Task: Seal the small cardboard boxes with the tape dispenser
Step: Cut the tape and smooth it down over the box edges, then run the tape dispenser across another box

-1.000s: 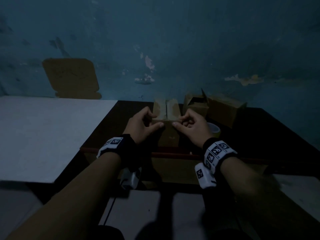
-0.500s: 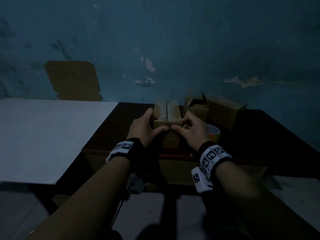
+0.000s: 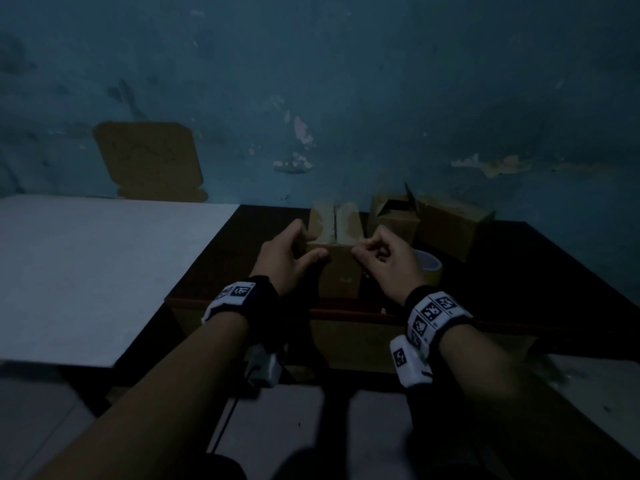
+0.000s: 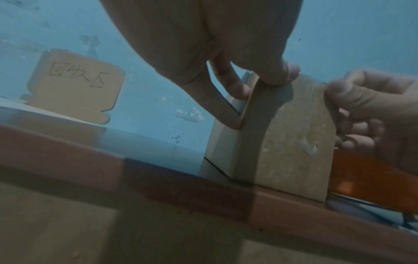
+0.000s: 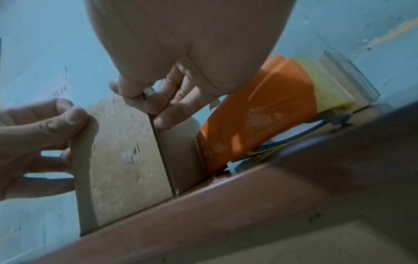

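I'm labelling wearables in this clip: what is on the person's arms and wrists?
Forearms are bare, no sleeves. Each wrist has a black band carrying white blocks printed with black square markers. A white camera unit hangs under the right wrist, a greyish one under the left.

The head view is very dim and blue-tinted: the wall (image 3: 346,81) darkens toward the upper corners, and the forearms and floor at the bottom edge sink into near black. The white board (image 3: 86,271) on the left is the brightest surface. Both wrist views are much brighter yet soft and hazy, with low contrast. The left hand (image 4: 214,41) and right hand (image 5: 187,39) sit close to the lens, blurred. Straight edges bow in all views.
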Demonstrator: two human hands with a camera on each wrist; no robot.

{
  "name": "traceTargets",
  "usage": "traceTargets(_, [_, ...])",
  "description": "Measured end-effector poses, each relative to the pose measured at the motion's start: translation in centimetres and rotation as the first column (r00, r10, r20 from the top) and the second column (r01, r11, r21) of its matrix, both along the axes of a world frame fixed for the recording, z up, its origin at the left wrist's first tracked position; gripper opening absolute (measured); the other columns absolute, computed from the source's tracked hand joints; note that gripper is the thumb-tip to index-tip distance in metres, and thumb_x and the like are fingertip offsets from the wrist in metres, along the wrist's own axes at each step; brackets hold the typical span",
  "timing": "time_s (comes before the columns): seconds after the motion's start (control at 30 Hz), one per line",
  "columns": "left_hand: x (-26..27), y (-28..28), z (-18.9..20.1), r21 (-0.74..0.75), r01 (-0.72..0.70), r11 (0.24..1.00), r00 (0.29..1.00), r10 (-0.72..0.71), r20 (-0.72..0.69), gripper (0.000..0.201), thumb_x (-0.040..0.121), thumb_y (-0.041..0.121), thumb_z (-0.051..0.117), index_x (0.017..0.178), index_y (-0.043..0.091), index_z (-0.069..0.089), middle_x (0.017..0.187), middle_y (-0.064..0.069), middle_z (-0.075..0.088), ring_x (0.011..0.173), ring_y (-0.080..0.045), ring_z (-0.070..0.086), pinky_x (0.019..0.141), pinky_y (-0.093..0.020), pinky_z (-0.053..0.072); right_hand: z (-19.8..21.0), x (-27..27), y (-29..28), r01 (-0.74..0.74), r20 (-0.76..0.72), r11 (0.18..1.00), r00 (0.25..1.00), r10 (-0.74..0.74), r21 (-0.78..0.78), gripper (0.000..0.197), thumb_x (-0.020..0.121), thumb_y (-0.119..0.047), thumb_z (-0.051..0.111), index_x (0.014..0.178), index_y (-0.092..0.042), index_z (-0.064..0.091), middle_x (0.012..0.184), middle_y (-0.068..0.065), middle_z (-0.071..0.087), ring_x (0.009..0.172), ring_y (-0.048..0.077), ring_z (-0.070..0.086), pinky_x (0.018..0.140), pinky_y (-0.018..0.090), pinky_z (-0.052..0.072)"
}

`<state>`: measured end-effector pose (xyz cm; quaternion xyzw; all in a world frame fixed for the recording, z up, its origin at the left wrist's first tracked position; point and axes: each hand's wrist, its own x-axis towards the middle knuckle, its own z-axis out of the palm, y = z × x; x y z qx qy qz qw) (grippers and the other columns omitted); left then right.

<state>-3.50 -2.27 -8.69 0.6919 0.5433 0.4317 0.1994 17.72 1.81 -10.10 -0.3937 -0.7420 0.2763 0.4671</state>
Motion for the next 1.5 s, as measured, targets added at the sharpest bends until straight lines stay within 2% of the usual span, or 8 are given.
traceTargets(0.27, [0.9,-0.2,1.2,-0.006,-0.089,0.996,0.987,0.087,-0.134,0.023,0.086,0.032,0.067,0.097,0.031,0.048,0.104,0.007,0.051,0.089,-0.004,0.051,0.079,-0.026,0.046,1.0,0.3,-0.2,-0.009,0.048,1.0,0.999,0.009,-0.013,0.027,0.09,-0.032,0.064,0.077,-0.018,0.045,0.082,0.017,0.058,0.069,0.016,0.051,0.064,0.035,0.046])
traceTargets(0.47, [1.7,-0.2,2.0,-0.013,-0.085,0.996,0.973,0.08,-0.215,0.048,0.079,0.041,0.072,0.118,0.035,0.045,0.136,0.001,0.039,0.117,-0.016,0.048,0.095,-0.037,0.05,1.7,0.6,-0.5,-0.025,0.107,0.999,0.994,0.027,-0.025,0.026,0.089,-0.042,0.061,0.084,-0.018,0.051,0.083,0.019,0.058,0.072,0.025,0.054,0.07,0.048,0.051])
traceTargets(0.57, [2.0,0.4,2.6,0.004,-0.035,0.999,0.948,0.034,-0.317,0.052,0.08,0.036,0.074,0.125,0.041,0.049,0.148,-0.002,0.031,0.13,-0.022,0.041,0.103,-0.041,0.044,2.5,0.7,-0.7,-0.056,0.151,0.998,0.987,0.061,-0.039,0.021,0.091,-0.043,0.059,0.088,-0.023,0.055,0.085,0.009,0.061,0.081,0.024,0.06,0.072,0.04,0.052])
traceTargets(0.77, [1.5,2.2,3.8,-0.032,-0.061,0.998,0.881,0.038,-0.471,0.036,0.088,0.026,0.067,0.123,0.025,0.061,0.131,-0.005,0.05,0.118,-0.025,0.05,0.096,-0.033,0.042,3.9,0.9,-0.2,-0.081,0.109,0.988,0.989,0.096,-0.131,0.019,0.095,-0.035,0.056,0.107,-0.02,0.057,0.086,0.005,0.06,0.077,0.015,0.056,0.069,0.023,0.046])
traceTargets(1.07, [-1.3,5.3,4.1,-0.088,-0.219,0.972,0.813,0.132,-0.567,0.034,0.085,0.037,0.064,0.118,0.038,0.054,0.126,-0.003,0.055,0.11,-0.026,0.055,0.089,-0.045,0.049,4.2,2.4,3.6,0.277,0.16,0.955,0.953,-0.259,-0.103,0.016,0.096,-0.032,0.053,0.095,-0.021,0.064,0.089,-0.006,0.062,0.078,-0.001,0.055,0.063,0.018,0.041])
traceTargets(1.23, [-1.5,7.9,4.6,-0.124,-0.258,0.958,0.739,0.112,-0.665,0.036,0.088,0.033,0.06,0.123,0.034,0.049,0.127,-0.008,0.051,0.113,-0.03,0.051,0.088,-0.043,0.046,4.2,1.6,6.2,0.426,0.173,0.904,0.888,-0.426,0.042,0.006,0.09,-0.03,0.059,0.092,-0.024,0.061,0.104,-0.003,0.051,0.104,0.015,0.051,0.083,0.029,0.041])
traceTargets(1.33, [-1.6,9.4,4.7,-0.124,-0.265,0.956,0.745,0.121,-0.656,0.034,0.088,0.031,0.06,0.12,0.033,0.049,0.126,-0.009,0.052,0.111,-0.031,0.052,0.087,-0.043,0.046,4.3,0.5,7.4,0.541,0.233,0.835,0.803,-0.548,0.1,0.018,0.085,-0.037,0.061,0.102,-0.03,0.059,0.12,0.0,0.044,0.12,0.02,0.036,0.097,0.037,0.029])
traceTargets(1.5, [-2.2,11.3,4.4,-0.086,-0.263,0.961,0.774,0.156,-0.614,0.032,0.087,0.03,0.063,0.117,0.032,0.051,0.125,-0.004,0.052,0.111,-0.029,0.053,0.089,-0.044,0.047,4.4,-0.5,8.6,0.661,0.215,0.715,0.682,-0.699,0.228,0.047,0.075,-0.049,0.068,0.116,-0.034,0.05,0.127,0.003,0.038,0.124,0.024,0.033,0.099,0.041,0.025])
